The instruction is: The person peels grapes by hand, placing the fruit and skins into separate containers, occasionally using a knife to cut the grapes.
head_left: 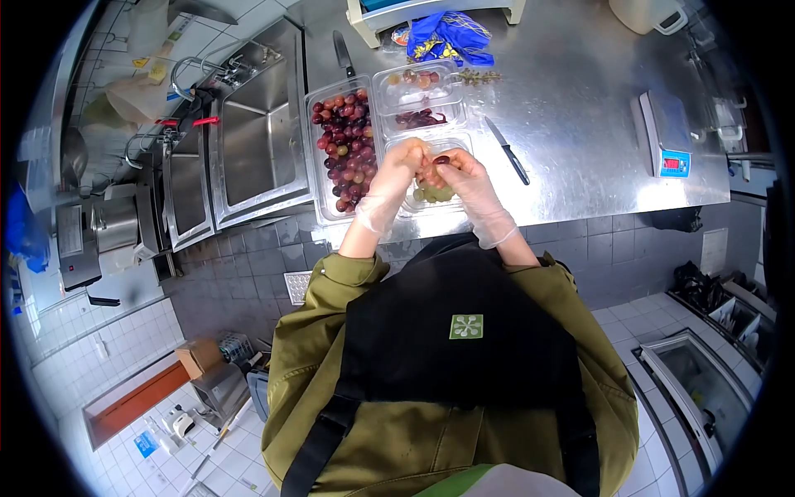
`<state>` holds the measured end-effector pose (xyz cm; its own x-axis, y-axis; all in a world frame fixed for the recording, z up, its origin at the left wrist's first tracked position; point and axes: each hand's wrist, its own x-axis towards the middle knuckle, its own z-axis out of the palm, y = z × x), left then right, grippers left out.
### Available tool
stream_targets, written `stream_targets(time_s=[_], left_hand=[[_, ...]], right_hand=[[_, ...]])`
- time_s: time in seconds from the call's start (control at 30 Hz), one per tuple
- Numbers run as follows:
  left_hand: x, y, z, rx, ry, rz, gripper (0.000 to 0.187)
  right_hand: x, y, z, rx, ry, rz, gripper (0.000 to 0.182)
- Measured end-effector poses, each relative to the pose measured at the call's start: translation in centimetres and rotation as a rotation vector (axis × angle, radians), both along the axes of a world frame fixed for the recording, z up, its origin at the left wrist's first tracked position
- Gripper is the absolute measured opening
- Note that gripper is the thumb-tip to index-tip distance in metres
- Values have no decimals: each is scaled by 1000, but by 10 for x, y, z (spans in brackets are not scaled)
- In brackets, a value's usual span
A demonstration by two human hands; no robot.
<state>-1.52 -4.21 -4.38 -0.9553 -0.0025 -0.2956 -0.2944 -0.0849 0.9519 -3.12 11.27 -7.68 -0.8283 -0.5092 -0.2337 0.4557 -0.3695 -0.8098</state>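
Note:
Both my hands wear clear gloves and meet above a clear plastic container (464,147) with peeled green grapes (435,194) in it. Between the thumb and fingers of my right hand (466,178) is a dark red grape (442,160). My left hand (399,166) is closed beside it, its fingertips near the grape; what they pinch, if anything, is hard to make out. To the left lies a large clear tray (312,166) full of red grapes (348,149). Behind my hands, a divided clear container (387,106) holds dark skins (421,118) and a few grapes (418,79).
A knife (508,151) lies right of the containers, another knife (343,55) behind the tray. A digital scale (665,137) stands at the right. Grape stems (479,77) and a blue bag (450,38) lie at the back. Steel sinks (261,149) adjoin on the left.

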Motion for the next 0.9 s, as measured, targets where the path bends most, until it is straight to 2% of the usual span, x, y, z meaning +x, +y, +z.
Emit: stream_targets(time_s=[0.07, 0.17, 0.27, 0.4, 0.5, 0.6, 0.7, 0.8, 0.9], left_hand=[[1, -1, -4, 11, 42, 115, 14], [4, 4, -8, -256, 162, 117, 13], [10, 11, 17, -565, 312, -17, 14], [10, 9, 29, -803, 376, -151, 17], [9, 9, 27, -967, 459, -201, 18], [9, 10, 20, -1017, 413, -181, 13], [8, 9, 19, -952, 411, -142, 9], [9, 1, 5, -748, 335, -128, 9], [11, -2, -5, -241, 38, -29, 11]], right_hand=[[0, 2, 1, -25, -9, 15, 9], [1, 5, -10, 13, 65, 49, 12], [1, 4, -7, 175, 56, -2, 12], [3, 3, -16, 408, 234, 37, 18], [8, 3, -9, 524, 397, 20, 21], [8, 5, -6, 566, 461, 45, 22], [8, 6, -7, 523, 429, 67, 22], [6, 10, -12, 397, 352, 116, 23], [5, 11, -20, 168, 222, 150, 25]])
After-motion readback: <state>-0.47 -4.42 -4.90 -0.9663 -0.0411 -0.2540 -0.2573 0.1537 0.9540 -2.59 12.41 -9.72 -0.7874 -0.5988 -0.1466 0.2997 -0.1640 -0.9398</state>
